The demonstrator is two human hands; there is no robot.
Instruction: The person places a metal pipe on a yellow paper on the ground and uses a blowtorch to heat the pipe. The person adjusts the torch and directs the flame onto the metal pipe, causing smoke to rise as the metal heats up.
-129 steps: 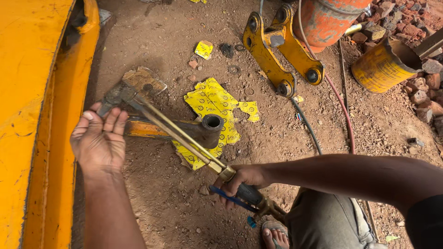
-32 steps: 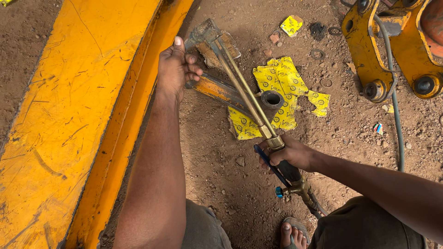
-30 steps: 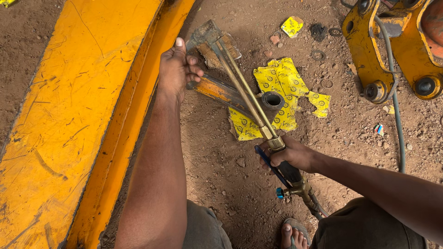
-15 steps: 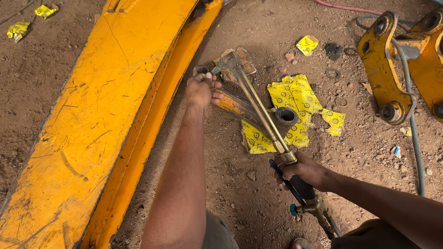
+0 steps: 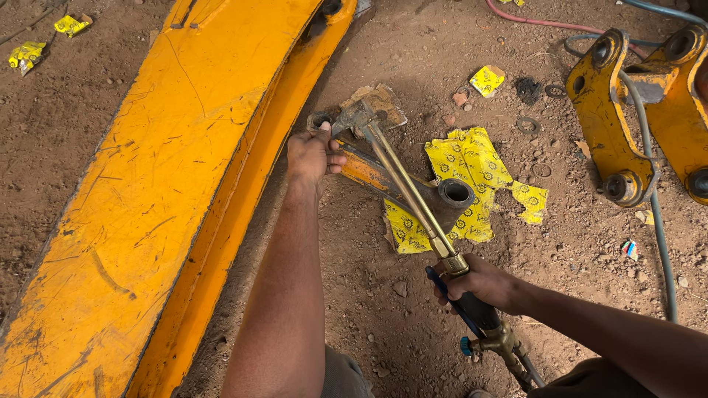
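Observation:
My right hand [image 5: 483, 284] grips the dark handle of a brass cutting torch [image 5: 404, 184], whose twin tubes run up and left to its head. My left hand [image 5: 311, 152] rests on the near end of an orange metal link [image 5: 369, 173] lying on the dirt, right by the torch head. The link's far end is a round bushing [image 5: 455, 194], which sits on torn yellow printed paper [image 5: 479, 173]. A flat stone [image 5: 383, 99] lies just beyond the torch head.
A long yellow machine arm [image 5: 162, 184] fills the left side. A yellow bracket with pin holes [image 5: 627, 125] lies at the right, with a grey hose [image 5: 656, 221] and a red hose [image 5: 531, 22] near it. Small rings and paper scraps dot the dirt.
The view has shifted so the scene sits lower and more to the right. My left hand has stayed at the link's end by the torch head. My right hand holds the torch throughout.

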